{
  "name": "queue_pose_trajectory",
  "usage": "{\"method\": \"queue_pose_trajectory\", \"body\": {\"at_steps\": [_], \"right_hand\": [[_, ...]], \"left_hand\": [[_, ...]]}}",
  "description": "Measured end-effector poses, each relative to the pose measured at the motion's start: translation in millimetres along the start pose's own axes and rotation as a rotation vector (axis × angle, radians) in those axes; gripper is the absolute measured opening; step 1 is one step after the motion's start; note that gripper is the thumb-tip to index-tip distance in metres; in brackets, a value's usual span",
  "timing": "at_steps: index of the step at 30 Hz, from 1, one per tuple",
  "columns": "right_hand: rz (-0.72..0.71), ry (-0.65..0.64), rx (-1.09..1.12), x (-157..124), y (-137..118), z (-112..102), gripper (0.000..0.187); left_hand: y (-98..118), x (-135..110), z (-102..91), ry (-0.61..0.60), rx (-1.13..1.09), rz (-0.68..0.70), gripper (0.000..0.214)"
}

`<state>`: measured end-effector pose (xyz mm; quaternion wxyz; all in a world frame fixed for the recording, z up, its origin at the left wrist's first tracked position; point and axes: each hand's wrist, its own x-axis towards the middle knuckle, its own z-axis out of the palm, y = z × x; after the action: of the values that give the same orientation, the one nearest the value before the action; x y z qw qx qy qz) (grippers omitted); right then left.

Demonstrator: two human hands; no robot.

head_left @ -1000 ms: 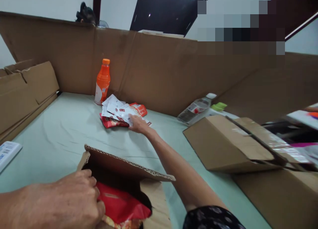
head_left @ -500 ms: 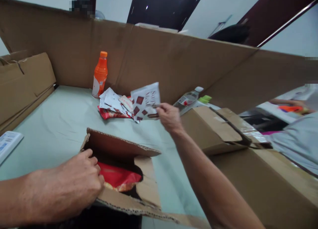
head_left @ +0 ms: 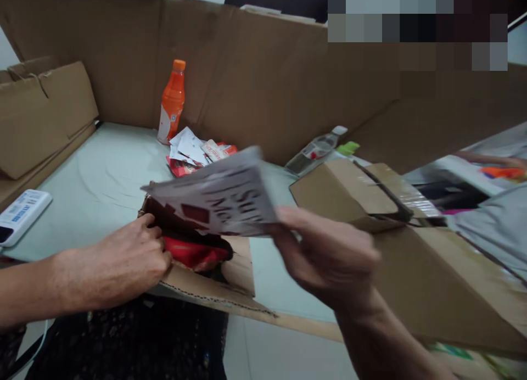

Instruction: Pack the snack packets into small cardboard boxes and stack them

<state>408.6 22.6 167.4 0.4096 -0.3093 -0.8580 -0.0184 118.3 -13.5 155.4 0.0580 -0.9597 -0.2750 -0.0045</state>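
Note:
My right hand (head_left: 325,253) pinches a white packet (head_left: 218,196) with dark red squares and dark lettering, held flat and blurred just above a small open cardboard box (head_left: 206,281). My left hand (head_left: 123,262) is closed on the box's left flap, beside a red packet (head_left: 195,255) lying inside. Farther back on the pale green table (head_left: 111,177), a pile of white and red packets (head_left: 197,152) lies next to an orange bottle (head_left: 172,102).
Tall cardboard walls (head_left: 255,72) ring the table. Folded cartons (head_left: 37,116) lean at the left, a white remote-like device (head_left: 20,215) lies near the left edge. A taped box (head_left: 354,196) and a clear bottle (head_left: 315,152) sit at the right. Another person's hand (head_left: 513,163) shows far right.
My right hand picked a white packet from the far pile and has carried it back over the open box. My left hand stayed on the box flap.

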Motion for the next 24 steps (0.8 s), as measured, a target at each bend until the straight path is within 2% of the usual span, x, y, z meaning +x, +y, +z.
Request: {"method": "queue_pose_trajectory", "body": {"at_steps": [2,5,6,8,10,11,12,14,15,17,19,20,22,24], "right_hand": [[0.007,-0.317,-0.049,4,-1,13,0.03],[0.124,-0.823,-0.105,13,1,39,0.03],[0.153,-0.932,-0.097,15,2,47,0.028],[0.175,-1.029,-0.016,20,4,62,0.026],[0.174,-1.052,0.098,23,4,70,0.025],[0.172,-1.059,0.146,24,3,71,0.026],[0.169,-1.063,0.184,23,1,68,0.027],[0.139,-1.015,0.268,21,-2,57,0.03],[0.119,-0.936,0.313,21,-2,48,0.031],[0.125,-0.668,0.371,23,5,32,0.03],[0.223,-0.372,0.325,33,25,26,0.026],[0.294,-0.267,0.263,41,40,30,0.025],[0.426,-0.21,0.093,62,78,52,0.029],[0.501,-0.384,-0.104,83,120,89,0.034]], "left_hand": [[1,-2,1.8,-0.012,-0.009,-0.002,0.009],[1,-3,-0.5,-0.033,-0.055,-0.019,0.007],[1,-3,-3.1,-0.029,-0.073,-0.041,0.01],[0,-3,-10.0,0.022,-0.094,-0.093,0.037],[-2,-1,-16.3,0.063,-0.111,-0.123,0.068],[-4,1,-18.2,0.056,-0.13,-0.117,0.074],[-6,2,-19.0,0.026,-0.162,-0.099,0.071],[-10,6,-17.8,-0.067,-0.242,-0.062,0.05],[-12,7,-16.5,-0.098,-0.278,-0.049,0.038],[-16,10,-14.0,-0.11,-0.325,-0.042,0.022],[-17,11,-13.2,-0.095,-0.346,-0.044,0.018],[-17,11,-13.5,-0.093,-0.353,-0.042,0.018],[-16,11,-14.2,-0.095,-0.355,-0.047,0.022],[-15,10,-13.2,-0.092,-0.345,-0.058,0.025]]}}
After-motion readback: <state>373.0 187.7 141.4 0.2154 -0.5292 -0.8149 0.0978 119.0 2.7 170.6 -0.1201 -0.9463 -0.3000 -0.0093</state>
